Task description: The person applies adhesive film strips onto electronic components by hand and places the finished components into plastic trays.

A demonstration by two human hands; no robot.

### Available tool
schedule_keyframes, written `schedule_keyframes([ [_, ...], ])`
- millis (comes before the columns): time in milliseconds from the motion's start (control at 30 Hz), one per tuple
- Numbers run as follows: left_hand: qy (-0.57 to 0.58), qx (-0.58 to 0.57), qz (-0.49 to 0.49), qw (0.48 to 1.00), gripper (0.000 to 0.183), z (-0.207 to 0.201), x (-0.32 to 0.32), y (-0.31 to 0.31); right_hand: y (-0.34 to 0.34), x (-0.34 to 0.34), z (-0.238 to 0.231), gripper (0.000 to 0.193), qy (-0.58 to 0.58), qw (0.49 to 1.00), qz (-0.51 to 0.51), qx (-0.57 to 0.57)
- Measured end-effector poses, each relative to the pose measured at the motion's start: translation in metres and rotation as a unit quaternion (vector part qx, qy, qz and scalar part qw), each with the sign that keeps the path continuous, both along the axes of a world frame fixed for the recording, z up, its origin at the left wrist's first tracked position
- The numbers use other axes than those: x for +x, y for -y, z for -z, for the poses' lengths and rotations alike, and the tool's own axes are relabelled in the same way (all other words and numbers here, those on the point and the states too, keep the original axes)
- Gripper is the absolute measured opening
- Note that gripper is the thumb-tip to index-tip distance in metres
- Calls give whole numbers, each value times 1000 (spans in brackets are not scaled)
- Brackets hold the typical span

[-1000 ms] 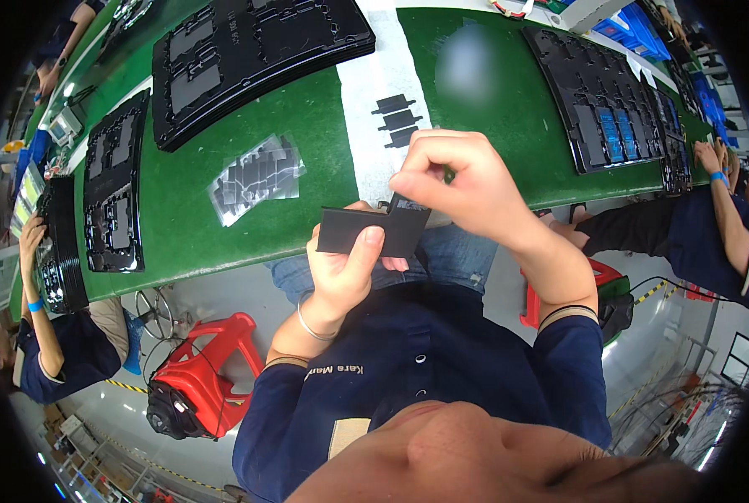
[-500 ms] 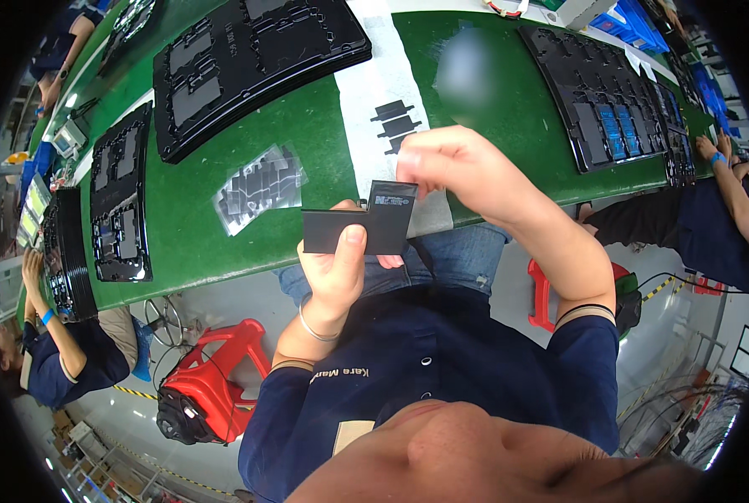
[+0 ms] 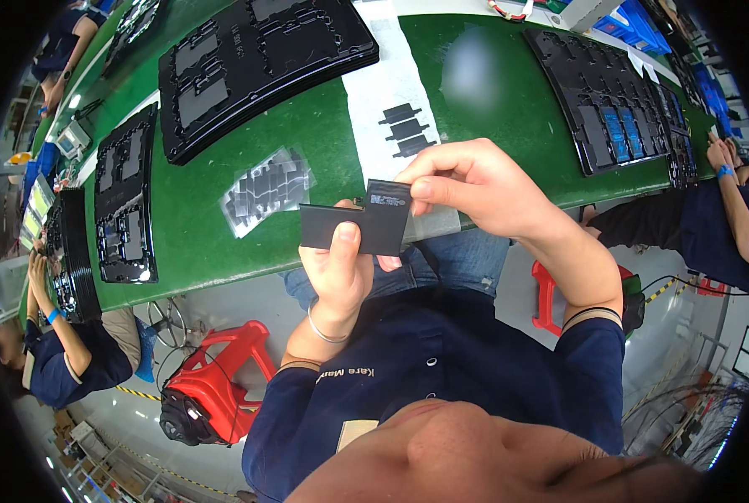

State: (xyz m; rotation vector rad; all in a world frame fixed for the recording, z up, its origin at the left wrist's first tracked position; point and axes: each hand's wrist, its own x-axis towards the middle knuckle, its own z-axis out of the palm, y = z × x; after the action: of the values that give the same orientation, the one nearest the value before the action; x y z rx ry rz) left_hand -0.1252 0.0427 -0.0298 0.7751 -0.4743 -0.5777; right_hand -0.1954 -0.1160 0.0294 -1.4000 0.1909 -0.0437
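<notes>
In front of my chest is a flat, L-shaped black battery (image 3: 387, 230), with small white print on its upper right arm. My left hand (image 3: 338, 272) grips it from below, the thumb pressed flat on its face and the fingers behind. Thumb and forefinger of my right hand (image 3: 467, 189) are pinched together at the battery's upper right corner. Whether a thin film is between those fingertips I cannot tell. Just beyond, several black tabbed strips (image 3: 407, 129) lie in a column on a white runner (image 3: 383, 63).
Left of the runner on the green table (image 3: 194, 193) lies a clear sheet (image 3: 267, 191) of black strips. Black moulded trays are stacked (image 3: 265, 75) at far left, and another tray (image 3: 597, 101) with blue-marked pieces lies right. Co-workers sit at both sides; a red stool (image 3: 223, 369) stands behind left.
My right hand has come down onto the battery's upper right corner; before, it was blurred just above it. The left hand keeps its hold. The whole view has shifted slightly.
</notes>
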Motion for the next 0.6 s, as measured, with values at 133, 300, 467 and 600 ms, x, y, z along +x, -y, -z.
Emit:
schedule_keyframes([
  [133,-8,-21,32,999,27,-2,2,-2,3,-1,4,18,8,1000,-22,20],
  [300,-12,-14,28,999,28,-3,2,-3,1,3,8,18,31,998,-18,47],
  [467,-31,-1,48,998,24,-1,3,-3,-3,6,14,24,50,994,3,-95],
  [600,69,99,101,988,17,1,10,-17,-6,2,37,18,104,986,75,-106],
])
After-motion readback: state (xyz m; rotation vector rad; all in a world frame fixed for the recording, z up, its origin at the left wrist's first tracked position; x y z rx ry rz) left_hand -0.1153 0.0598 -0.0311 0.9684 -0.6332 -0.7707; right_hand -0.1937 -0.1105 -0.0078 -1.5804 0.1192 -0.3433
